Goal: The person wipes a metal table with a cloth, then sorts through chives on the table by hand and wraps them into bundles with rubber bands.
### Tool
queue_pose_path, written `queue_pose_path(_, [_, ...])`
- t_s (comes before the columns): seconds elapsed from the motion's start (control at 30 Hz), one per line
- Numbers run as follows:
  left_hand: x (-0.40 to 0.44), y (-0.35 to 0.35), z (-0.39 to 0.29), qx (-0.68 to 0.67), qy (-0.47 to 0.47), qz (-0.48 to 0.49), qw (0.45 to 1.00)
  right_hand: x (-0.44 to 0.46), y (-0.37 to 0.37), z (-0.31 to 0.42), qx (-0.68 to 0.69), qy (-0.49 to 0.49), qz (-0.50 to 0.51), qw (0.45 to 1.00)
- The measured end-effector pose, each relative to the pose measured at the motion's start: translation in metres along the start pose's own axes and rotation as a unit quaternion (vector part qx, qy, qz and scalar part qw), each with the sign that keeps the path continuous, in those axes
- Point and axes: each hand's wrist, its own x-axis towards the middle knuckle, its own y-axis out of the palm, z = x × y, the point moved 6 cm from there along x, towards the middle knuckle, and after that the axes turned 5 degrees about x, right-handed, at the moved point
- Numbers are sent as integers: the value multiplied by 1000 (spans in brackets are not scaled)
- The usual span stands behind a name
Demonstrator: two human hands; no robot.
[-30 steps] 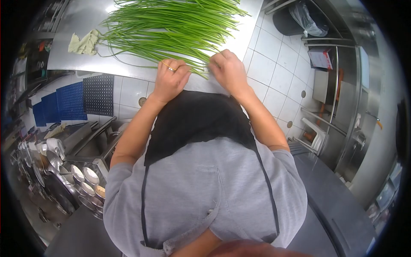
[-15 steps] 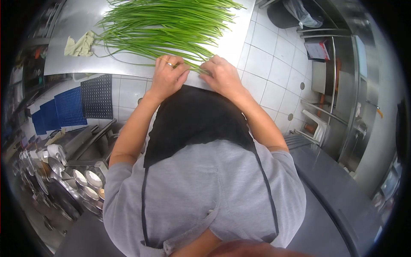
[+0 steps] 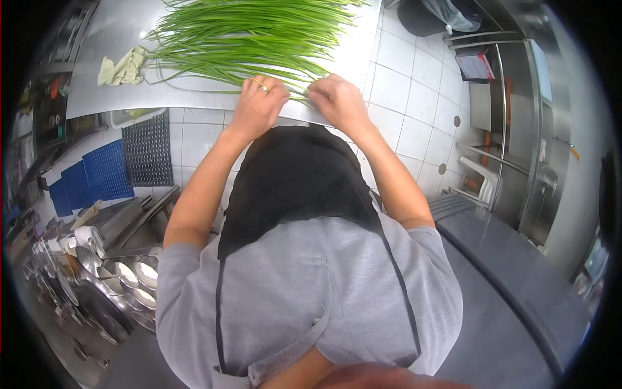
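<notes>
A wide spread of long green chives [image 3: 253,32] lies across the metal table [image 3: 91,94], the stalks running left to right. At the table's near edge my left hand [image 3: 260,105], with a ring on one finger, is closed around the left part of a few chive stalks. Just to its right my right hand [image 3: 339,102] pinches the right ends of stalks, its fingers curled in. A short length of stalk shows between the two hands. The fingertips are partly hidden, so how many stalks each hand holds cannot be told.
A crumpled pale cloth [image 3: 123,67] lies left of the chives. Under the table's left side sits a white tub [image 3: 139,117]. Blue and black mats [image 3: 107,167] lie on the tiled floor. Bowls and pans [image 3: 133,275] stand lower left, and a black bin [image 3: 421,19] is at upper right.
My hands have moved slightly apart, the right one shifting a little to the right and up. The stalk stretch between them shows more. The view has tilted slightly.
</notes>
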Motion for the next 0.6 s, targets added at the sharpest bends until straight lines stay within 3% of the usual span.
queue_pose_path(0.17, [1,3,0,9,21,1,1000,3,11,-5,-43,14,-28,999])
queue_pose_path(0.27, [-2,1,1,17,27,-2,999,-4,3,-2,1,55,-13,998])
queue_pose_path(0.37, [-3,0,5,18,30,-4,999,-15,6,4,33,38,-29,998])
queue_pose_path(0.6, [-2,-2,9,20,44,-8,999,-22,20,10,-48,-25,-46,997])
